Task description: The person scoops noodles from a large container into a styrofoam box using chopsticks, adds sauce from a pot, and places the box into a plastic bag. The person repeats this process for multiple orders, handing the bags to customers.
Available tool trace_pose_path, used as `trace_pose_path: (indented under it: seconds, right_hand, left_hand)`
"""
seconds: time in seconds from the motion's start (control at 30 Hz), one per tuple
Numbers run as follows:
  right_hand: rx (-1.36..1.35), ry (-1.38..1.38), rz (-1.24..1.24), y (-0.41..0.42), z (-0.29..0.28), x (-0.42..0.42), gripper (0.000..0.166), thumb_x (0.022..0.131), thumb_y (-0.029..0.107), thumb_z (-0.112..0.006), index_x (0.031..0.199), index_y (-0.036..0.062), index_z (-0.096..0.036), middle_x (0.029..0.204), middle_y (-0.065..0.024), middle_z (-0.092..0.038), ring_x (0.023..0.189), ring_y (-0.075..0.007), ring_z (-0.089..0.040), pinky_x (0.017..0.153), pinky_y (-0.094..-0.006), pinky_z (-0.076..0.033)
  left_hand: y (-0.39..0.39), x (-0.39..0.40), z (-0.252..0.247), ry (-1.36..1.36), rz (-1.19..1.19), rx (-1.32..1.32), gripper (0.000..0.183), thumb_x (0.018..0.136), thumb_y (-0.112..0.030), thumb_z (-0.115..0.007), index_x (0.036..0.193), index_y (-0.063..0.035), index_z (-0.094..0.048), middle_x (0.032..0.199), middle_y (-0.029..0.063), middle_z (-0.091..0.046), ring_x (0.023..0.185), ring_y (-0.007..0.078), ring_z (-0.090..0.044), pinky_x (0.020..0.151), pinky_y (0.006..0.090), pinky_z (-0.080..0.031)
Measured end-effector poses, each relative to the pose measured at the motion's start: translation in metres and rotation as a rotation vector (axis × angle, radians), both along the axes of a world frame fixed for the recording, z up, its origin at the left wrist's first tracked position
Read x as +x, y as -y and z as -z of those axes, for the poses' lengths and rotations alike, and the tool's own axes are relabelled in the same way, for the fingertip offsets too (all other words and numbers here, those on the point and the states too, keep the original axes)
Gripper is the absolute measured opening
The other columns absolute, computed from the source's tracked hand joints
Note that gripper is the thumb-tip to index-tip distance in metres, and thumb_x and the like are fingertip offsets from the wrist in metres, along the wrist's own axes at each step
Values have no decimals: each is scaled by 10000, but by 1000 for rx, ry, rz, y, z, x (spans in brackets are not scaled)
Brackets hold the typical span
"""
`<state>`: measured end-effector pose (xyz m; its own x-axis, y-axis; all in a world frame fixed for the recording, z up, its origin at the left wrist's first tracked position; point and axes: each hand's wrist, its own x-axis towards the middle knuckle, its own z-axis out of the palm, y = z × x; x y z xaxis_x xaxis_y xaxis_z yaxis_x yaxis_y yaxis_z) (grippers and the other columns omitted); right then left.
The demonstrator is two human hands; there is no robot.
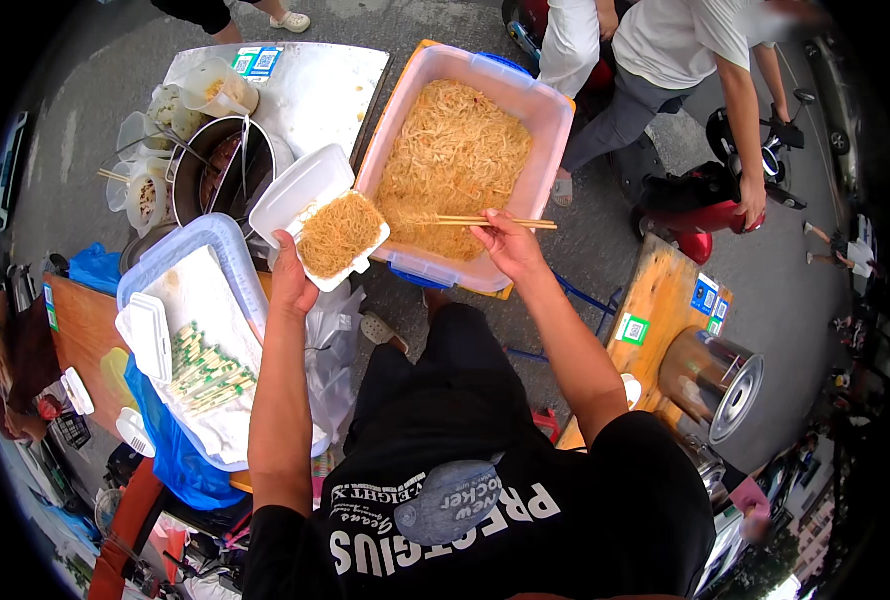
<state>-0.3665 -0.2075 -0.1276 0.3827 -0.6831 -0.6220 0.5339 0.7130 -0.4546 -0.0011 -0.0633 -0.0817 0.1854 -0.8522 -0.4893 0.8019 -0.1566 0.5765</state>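
Observation:
My left hand (pixel 295 279) grips an open white foam takeaway box (pixel 302 180) by its near side, lid tipped back. A mound of thin brown noodles (pixel 341 234) fills its base. In my right hand (pixel 511 246) is a pair of wooden chopsticks (pixel 520 222), held level, their tips among noodles at the left of a big plastic tub (pixel 551 135). Pale, wider noodles (pixel 452 139) lie in the tub's far part, and fine yellow noodles (pixel 433 238) in its near part. The box's right corner is close to the tub's left wall.
A divided steel pot (pixel 280 154) with ladles and several plastic jugs (pixel 219 86) stand at the left. Nearer is a blue-rimmed bin (pixel 223 232) of wrapped chopsticks (pixel 208 371). A wooden table (pixel 651 289) carries a steel canister (pixel 704 379) at right. People and a red scooter (pixel 692 199) are beyond the tub.

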Motion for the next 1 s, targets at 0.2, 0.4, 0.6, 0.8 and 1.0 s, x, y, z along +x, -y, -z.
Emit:
trace_pose_path:
  seconds: [0.2,0.4,0.6,0.8,1.0]
  right_hand:
    - [-309,-81,-99,-10,-122,10,131,1007,101,-635,1090,1,-623,1070,-101,-682,981,-217,-693,890,-346,-619]
    - [-1384,-809,-592,-61,-220,59,170,959,130,-701,1064,-4,-708,1036,-133,-706,958,-255,-691,842,-359,-548]
    - [-1387,-972,-321,-84,-263,29,139,978,106,-674,1037,-18,-696,1026,-122,-699,939,-236,-683,813,-331,-538]
    - [-447,-672,-4,-87,-122,13,189,1017,165,-645,1035,-21,-674,1095,-107,-661,966,-178,-648,848,-302,-530]
    - [-918,-741,132,-114,-150,56,181,1019,149,-633,1069,-19,-678,1142,-145,-647,1039,-238,-648,901,-333,-533]
  left_hand:
    - [1,-37,2,-111,64,35,870,955,-663,-444,1542,-31,-325,1530,145,-475,1381,297,-508,1131,472,-457]
    - [4,-76,6,-268,126,-83,897,938,-693,-429,1561,-59,-310,1550,128,-458,1400,285,-486,1145,475,-438]
    - [1,-78,0,-331,65,-123,932,906,-666,-525,1557,-42,-290,1537,147,-463,1393,304,-493,1126,505,-460]
    - [2,-88,-16,-279,129,-116,1018,857,-716,-549,1555,-26,-279,1542,157,-453,1395,308,-491,1114,507,-472]
    - [-15,-89,-40,-234,144,-133,1096,812,-760,-558,1565,-22,-257,1553,158,-440,1397,309,-489,1122,497,-465]
